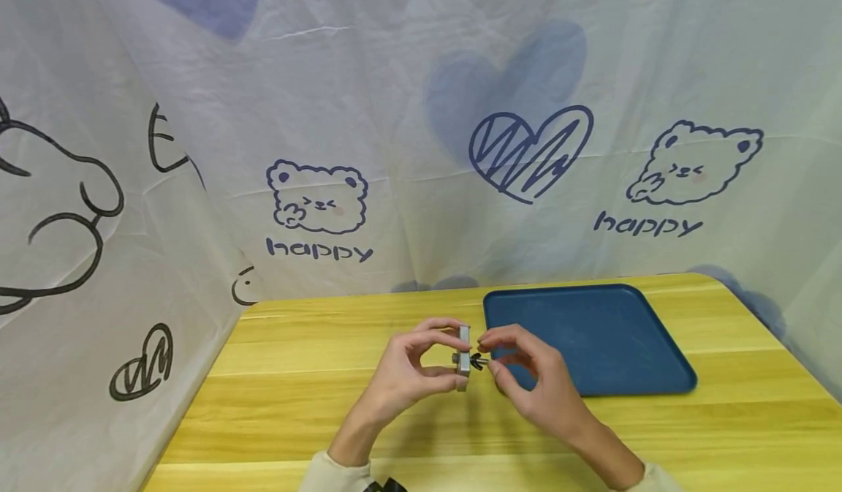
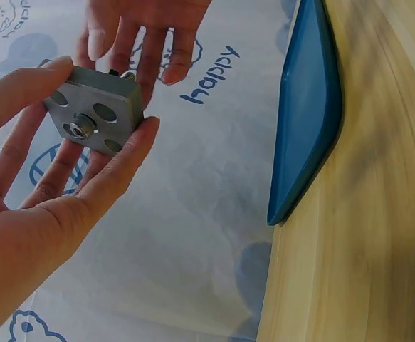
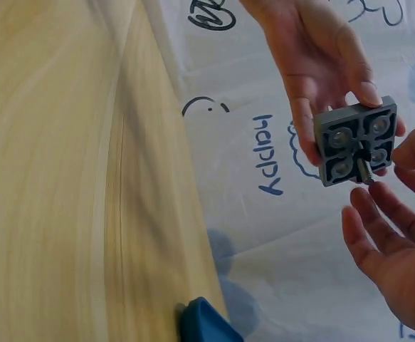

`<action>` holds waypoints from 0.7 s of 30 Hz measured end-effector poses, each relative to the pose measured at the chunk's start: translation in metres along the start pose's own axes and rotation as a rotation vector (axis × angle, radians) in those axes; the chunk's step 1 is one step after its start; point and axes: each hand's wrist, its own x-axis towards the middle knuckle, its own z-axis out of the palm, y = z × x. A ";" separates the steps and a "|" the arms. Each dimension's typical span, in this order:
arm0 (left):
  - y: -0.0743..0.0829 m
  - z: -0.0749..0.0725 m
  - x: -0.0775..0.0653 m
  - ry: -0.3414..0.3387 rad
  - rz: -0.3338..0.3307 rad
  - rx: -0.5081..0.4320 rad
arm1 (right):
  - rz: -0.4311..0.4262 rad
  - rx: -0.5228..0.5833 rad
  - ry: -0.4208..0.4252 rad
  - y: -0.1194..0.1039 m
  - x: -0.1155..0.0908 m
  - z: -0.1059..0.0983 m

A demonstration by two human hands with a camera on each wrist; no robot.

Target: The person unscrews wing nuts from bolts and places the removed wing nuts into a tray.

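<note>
- Blue tray [image 1: 592,342], lying flat on the worktop [image 1: 296,375], right of centre.
- Worktop, yellowish with wood grain.
- Pale cloth [image 1: 395,97] behind and at left, printed with hearts [image 1: 531,154], bears [image 1: 319,198] and the word "happy" [image 1: 319,250].

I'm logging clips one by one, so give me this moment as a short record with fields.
Left hand: grips the square grey block by its edges
Right hand: fingertips spread at the bolt's free end; contact unclear
Bolt: through the block's middle, black piece on its shaft
Block position: held above the table
Tray: blue, on the table, partly behind the right hand
Backdrop: printed cloth
</note>
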 end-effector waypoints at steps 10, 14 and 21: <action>-0.002 0.010 0.000 -0.069 0.013 0.148 | 0.325 0.224 -0.060 0.006 0.002 -0.004; -0.002 0.011 -0.001 -0.079 0.008 0.181 | 0.424 0.303 -0.107 0.006 0.002 -0.005; -0.003 0.010 -0.001 -0.078 -0.011 0.198 | 0.607 0.467 -0.188 0.004 0.002 -0.010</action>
